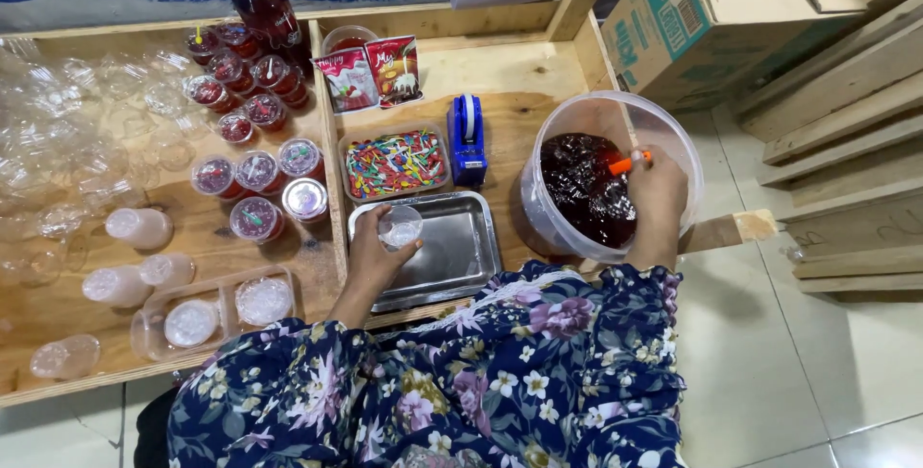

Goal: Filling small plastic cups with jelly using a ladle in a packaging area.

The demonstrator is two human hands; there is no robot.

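From the head camera, the left hand (377, 254) sits just below the centre of the frame and holds a small clear plastic cup (400, 226) between thumb and fingers, over the near left corner of a shiny metal tray (461, 256). The cup looks empty. The right hand (657, 191) is at the right of centre, reaching into a big clear tub (673, 136) of dark red jelly (577, 184); its fingers are closed around an orange-handled tool (627, 162), whose working end is hidden in the jelly.

Above the tray lies a clear box of small colourful spoons (396, 163), and just beside it to the right stands a blue tape dispenser (467, 139). Two red sachets (370, 74) lean near the top centre. In the upper left, on the wooden table (524, 69), stand many sealed cups of red jelly (255, 172), with a bottle of red liquid (264, 6) behind them. Empty clear cups (87, 131) are heaped at the far left, and stacks of lids (190, 322) lie in a tray at the lower left. A cardboard box (711, 16) rests at the upper right.
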